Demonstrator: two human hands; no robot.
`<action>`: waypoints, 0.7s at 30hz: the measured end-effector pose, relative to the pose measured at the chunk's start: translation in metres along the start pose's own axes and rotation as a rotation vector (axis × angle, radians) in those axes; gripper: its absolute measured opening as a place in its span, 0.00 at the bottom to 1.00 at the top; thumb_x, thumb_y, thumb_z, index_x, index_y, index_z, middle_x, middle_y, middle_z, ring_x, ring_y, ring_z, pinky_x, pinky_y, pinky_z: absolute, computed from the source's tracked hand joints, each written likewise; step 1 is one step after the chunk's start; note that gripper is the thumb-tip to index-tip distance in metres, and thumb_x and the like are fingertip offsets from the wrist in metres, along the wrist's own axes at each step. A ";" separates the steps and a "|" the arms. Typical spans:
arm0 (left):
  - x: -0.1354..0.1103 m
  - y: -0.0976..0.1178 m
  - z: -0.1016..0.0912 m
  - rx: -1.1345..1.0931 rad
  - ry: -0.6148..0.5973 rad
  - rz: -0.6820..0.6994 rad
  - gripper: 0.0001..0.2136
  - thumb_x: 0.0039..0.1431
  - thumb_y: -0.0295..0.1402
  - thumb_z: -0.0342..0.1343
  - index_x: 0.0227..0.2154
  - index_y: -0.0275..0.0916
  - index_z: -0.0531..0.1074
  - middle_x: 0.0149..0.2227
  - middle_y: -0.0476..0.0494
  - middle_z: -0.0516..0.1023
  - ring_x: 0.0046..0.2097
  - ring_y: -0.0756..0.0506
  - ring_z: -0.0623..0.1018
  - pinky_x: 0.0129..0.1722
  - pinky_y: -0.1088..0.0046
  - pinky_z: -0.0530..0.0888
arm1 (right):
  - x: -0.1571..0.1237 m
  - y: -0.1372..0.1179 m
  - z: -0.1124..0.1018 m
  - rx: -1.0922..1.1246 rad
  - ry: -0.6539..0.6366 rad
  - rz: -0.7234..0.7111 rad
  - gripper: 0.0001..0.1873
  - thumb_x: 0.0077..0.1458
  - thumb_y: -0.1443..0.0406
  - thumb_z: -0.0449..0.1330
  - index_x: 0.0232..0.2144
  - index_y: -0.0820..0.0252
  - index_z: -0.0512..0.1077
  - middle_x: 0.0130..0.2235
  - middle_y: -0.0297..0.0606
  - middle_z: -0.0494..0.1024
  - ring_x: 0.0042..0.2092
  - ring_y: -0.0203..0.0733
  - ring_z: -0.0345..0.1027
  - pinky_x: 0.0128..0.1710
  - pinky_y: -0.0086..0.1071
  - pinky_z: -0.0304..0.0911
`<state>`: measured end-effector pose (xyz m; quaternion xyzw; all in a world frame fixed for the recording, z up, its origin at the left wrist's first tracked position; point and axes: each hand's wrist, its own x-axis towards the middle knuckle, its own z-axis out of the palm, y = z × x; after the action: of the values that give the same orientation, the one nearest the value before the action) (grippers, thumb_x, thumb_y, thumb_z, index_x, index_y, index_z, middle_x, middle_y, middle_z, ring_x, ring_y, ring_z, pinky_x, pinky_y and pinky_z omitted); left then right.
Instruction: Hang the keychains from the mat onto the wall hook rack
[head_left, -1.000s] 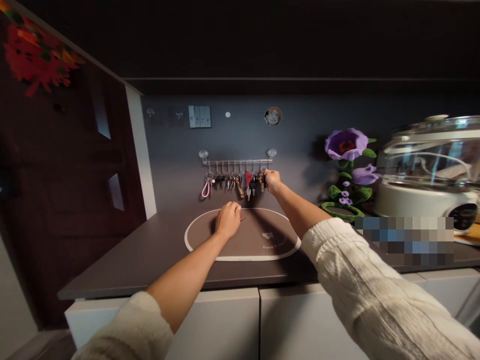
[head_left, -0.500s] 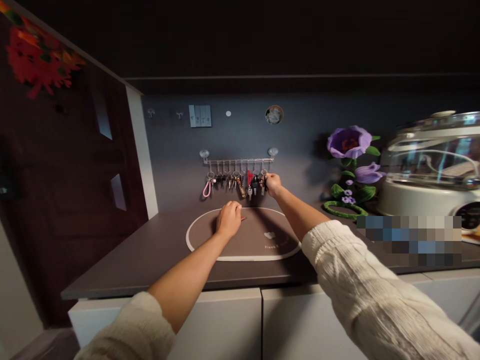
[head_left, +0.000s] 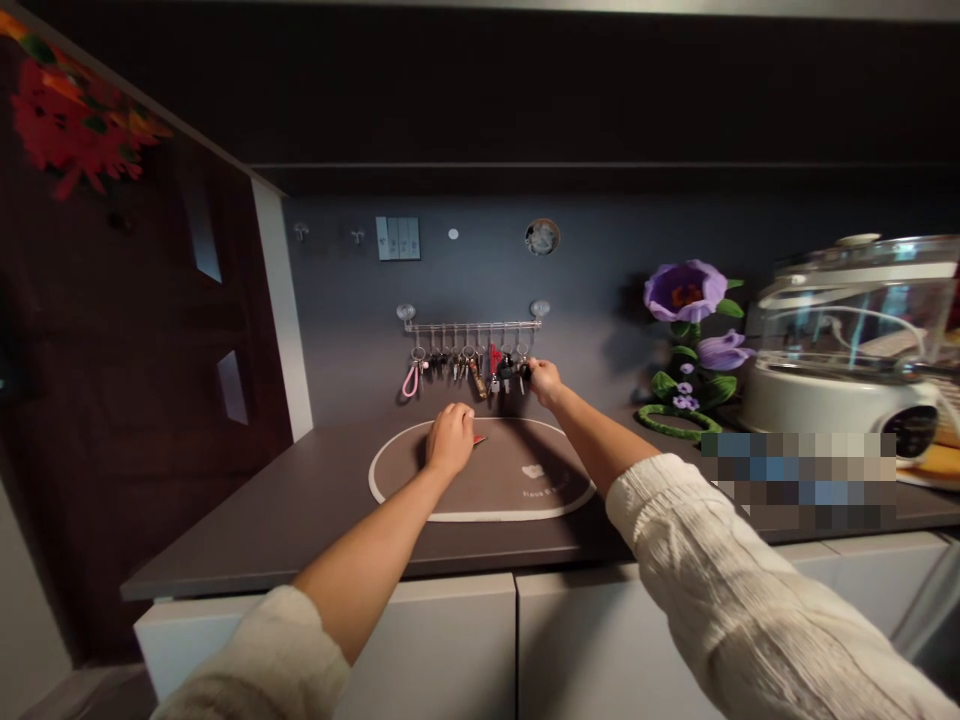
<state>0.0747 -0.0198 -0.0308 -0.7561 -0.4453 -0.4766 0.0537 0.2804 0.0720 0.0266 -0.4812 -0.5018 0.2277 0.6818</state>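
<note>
My right hand is closed in a pinch at the right end of the clear hook rack. Its fingertips grip the rightmost bunch of keys, partly dark, whose ring is at the hook. Other key bunches dangle along the rack, among them one with a pink loop strap, one with a brown patterned fob and one with a red tag. Low over the oval mat, my left hand is curled closed. A small red pointed bit shows beside its fingers; what it belongs to is hidden.
Purple artificial flowers with a green ring base stand on the counter at right, beside a white appliance with a clear cover. A panel of switches and a round wall hole sit above the rack. A dark cupboard hangs overhead.
The view has shifted slightly. My right hand stays at the rack's right end, its fingers slightly lower on the keys. My left hand keeps its place over the mat, with the red bit showing more.
</note>
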 end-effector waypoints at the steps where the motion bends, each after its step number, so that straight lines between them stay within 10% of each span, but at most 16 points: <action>1: 0.000 0.000 -0.001 0.004 0.002 -0.002 0.11 0.60 0.31 0.40 0.29 0.38 0.67 0.34 0.43 0.72 0.38 0.46 0.71 0.38 0.71 0.65 | -0.001 0.001 -0.002 -0.018 0.019 0.002 0.15 0.51 0.56 0.51 0.20 0.60 0.62 0.15 0.29 0.61 0.19 0.32 0.55 0.20 0.25 0.55; 13: 0.000 -0.004 -0.019 0.072 0.022 -0.028 0.12 0.59 0.29 0.39 0.30 0.38 0.68 0.34 0.42 0.72 0.39 0.46 0.71 0.39 0.70 0.66 | -0.042 -0.021 -0.009 -0.208 0.196 -0.017 0.11 0.49 0.63 0.48 0.28 0.62 0.69 0.32 0.38 0.74 0.35 0.38 0.65 0.38 0.30 0.59; 21: 0.002 -0.021 -0.027 0.071 -0.021 -0.080 0.10 0.58 0.28 0.41 0.33 0.37 0.69 0.37 0.41 0.73 0.41 0.46 0.71 0.42 0.71 0.66 | -0.084 -0.022 0.014 -0.228 0.061 -0.133 0.14 0.53 0.61 0.47 0.37 0.61 0.67 0.41 0.41 0.73 0.41 0.39 0.65 0.44 0.31 0.58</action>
<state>0.0418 -0.0193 -0.0218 -0.7402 -0.4923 -0.4544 0.0568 0.2310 0.0015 0.0072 -0.5279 -0.5342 0.1088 0.6512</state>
